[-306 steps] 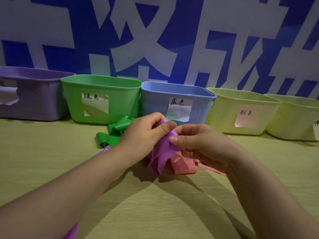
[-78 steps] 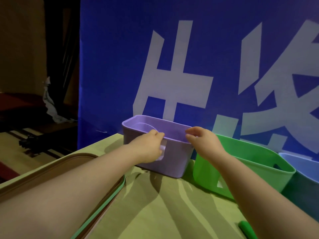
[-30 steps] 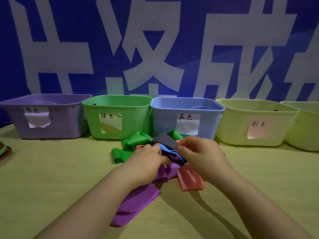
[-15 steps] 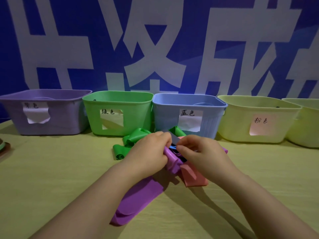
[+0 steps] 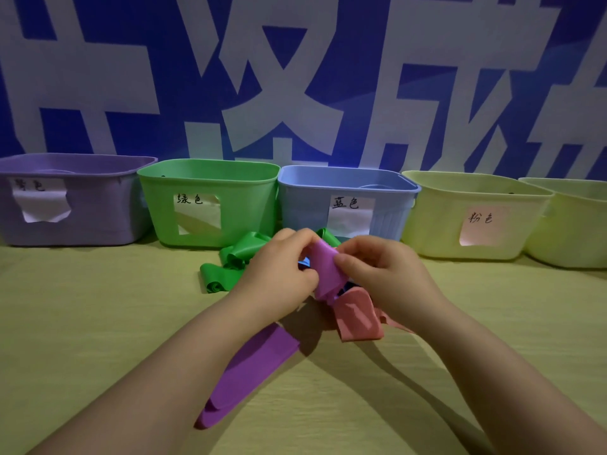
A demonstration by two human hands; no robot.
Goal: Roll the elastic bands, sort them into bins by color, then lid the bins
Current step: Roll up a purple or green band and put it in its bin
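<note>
Right now your left hand (image 5: 279,274) and right hand (image 5: 384,274) meet low over the table (image 5: 98,323), and both pinch the same purple band (image 5: 325,270), a thin, smooth, matte strip of stretchy sheet. Your left thumb and fingers curl round one edge of it, and your right thumb and forefinger clamp the fold from the opposite side. Between your hands the band is bunched into a soft, loose fold rather than a tight roll. Its flat tail runs out from under your left forearm toward you and lies doubled on the table, with a rounded end.

Just below your right hand lies a pink band (image 5: 358,320), a salmon-coloured strip folded flat, touching the bottom of the purple fold. Just beyond your left hand the green bands (image 5: 236,257) lie in glossy, crumpled loops and curls. A sliver of blue band (image 5: 303,261) shows beside your left fingertips.

Past both hands stands a row of round-cornered plastic bins with open tops. A lilac bin (image 5: 98,205) is well off to the left of your left hand, then comes a green bin (image 5: 249,198). A pale blue bin (image 5: 308,205) with a ribbed wall stands straight beyond your hands. Two pale yellow bins (image 5: 437,224) are off to the right of your right hand. Four bins carry paper labels with handwritten characters.

The table has a yellowish, faintly grained surface.
</note>
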